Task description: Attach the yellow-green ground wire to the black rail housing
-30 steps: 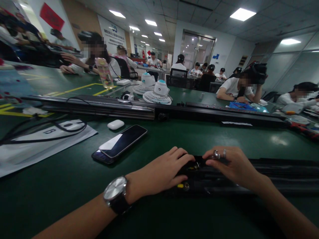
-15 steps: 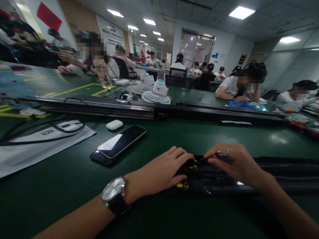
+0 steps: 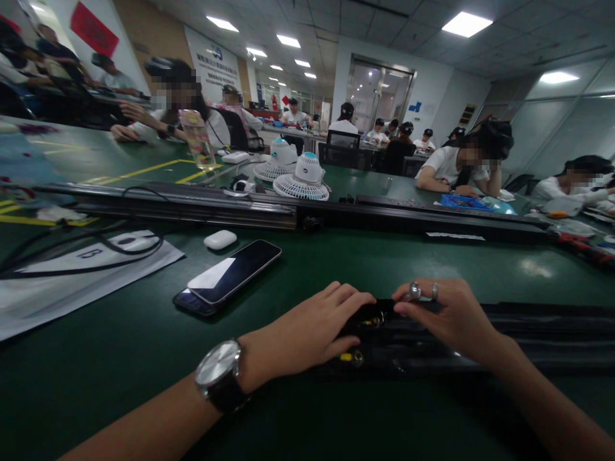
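A long black rail-shaped part (image 3: pixel 542 333) lies across the green table (image 3: pixel 144 378) in front of me. My left hand (image 3: pixel 307 333), with a wristwatch (image 3: pixel 221 374) on its wrist, rests fingers-down over the rail's left end and holds it steady. My right hand (image 3: pixel 451 317), wearing two rings, pinches with closed fingers at a small brass-coloured fitting (image 3: pixel 372 318) on top of the rail, just right of the left fingertips. A small yellow piece (image 3: pixel 346 356) shows on the rail's near side, under my left hand.
Two stacked phones (image 3: pixel 230 276) and a white earbud case (image 3: pixel 220 239) lie to the left. A paper sheet with a black cable (image 3: pixel 91 256) is further left. A black conveyor rail (image 3: pixel 298 214) crosses the table behind, with two small fans (image 3: pixel 302 179). Several people sit at tables beyond.
My right hand has rolled slightly at the fitting, so its rings face up again. The left hand and the rail have stayed put.
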Tool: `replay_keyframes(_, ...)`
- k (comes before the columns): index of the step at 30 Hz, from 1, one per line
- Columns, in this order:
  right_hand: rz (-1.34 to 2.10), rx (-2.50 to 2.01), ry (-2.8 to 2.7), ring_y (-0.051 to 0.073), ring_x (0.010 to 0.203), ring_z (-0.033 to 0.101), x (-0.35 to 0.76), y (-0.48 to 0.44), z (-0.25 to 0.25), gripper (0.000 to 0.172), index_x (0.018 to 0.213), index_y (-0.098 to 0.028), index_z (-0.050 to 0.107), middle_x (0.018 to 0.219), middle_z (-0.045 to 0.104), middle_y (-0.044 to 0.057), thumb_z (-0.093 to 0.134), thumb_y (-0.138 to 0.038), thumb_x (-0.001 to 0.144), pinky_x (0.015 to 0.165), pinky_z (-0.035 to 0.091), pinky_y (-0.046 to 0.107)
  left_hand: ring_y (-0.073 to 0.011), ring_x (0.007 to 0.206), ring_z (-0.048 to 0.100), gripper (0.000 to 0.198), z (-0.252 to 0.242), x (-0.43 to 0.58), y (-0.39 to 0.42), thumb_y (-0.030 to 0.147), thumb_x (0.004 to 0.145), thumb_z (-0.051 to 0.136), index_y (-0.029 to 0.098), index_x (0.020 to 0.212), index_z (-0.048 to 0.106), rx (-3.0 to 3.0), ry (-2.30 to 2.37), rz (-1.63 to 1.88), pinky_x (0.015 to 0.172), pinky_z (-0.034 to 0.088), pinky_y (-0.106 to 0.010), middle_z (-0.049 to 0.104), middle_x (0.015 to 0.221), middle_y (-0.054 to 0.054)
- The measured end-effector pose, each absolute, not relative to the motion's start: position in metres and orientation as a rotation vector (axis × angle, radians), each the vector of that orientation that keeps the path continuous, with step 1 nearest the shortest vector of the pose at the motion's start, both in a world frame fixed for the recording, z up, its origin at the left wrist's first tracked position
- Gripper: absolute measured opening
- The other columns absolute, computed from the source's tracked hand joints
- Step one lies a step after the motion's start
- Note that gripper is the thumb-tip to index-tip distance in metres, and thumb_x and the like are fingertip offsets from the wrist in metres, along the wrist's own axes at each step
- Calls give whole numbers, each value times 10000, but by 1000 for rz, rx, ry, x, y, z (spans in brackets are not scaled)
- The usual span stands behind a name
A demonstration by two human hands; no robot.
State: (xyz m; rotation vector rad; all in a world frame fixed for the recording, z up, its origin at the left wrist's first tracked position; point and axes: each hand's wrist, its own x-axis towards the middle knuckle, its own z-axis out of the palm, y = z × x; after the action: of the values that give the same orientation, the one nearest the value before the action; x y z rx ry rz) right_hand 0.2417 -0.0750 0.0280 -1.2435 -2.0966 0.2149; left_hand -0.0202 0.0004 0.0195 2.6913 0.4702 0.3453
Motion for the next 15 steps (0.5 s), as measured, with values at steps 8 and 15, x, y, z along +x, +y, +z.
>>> replay_keyframes(8, 199, -1234, -2114, 174, 790, 738, 241, -74, 25, 83, 970, -222, 723, 906, 777, 9, 664, -280, 971, 721, 565, 263, -243, 1225, 502, 539, 22, -20, -1, 297, 946, 644, 252, 1430, 412, 2702, 489, 303, 1052, 450, -404, 527, 1345, -89)
replay_keyframes(15, 219, -1191, -2248, 186, 870, 727, 242, -73, 30, 123, 1040, -229, 709, 959, 766, 20, 594, -221, 997, 800, 561, 298, -246, 1240, 503, 585, 17, -20, 1, 320, 953, 632, 247, 1473, 374, 2699, 477, 346, 1061, 441, -408, 523, 1368, -102)
